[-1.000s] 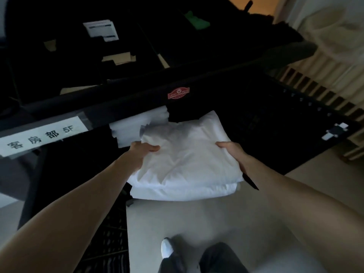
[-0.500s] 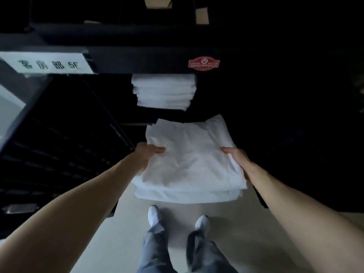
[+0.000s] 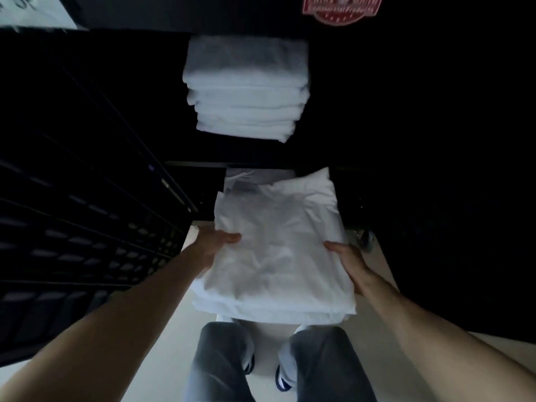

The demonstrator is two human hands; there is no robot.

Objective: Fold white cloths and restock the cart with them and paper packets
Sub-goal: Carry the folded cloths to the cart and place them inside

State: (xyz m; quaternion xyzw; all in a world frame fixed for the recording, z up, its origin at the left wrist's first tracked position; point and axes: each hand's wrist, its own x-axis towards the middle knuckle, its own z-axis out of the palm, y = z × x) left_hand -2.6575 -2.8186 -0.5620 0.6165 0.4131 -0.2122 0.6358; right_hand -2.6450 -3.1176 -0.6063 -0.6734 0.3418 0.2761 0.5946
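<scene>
A stack of folded white cloths is held level in front of the dark cart, its far end at the opening of a lower shelf. My left hand grips the stack's left edge, thumb on top. My right hand grips the right edge the same way. On the shelf above lies another pile of folded white cloths. A bit of white cloth shows inside the lower shelf behind the held stack.
A black slatted crate wall stands at the left. A red label sits on the cart's top rail, a white sign at the top left. Pale floor and my legs and shoes are below.
The view has dropped lower and closer to the cart. The held stack has moved forward and down toward the lower shelf opening. Both hands keep their grip.
</scene>
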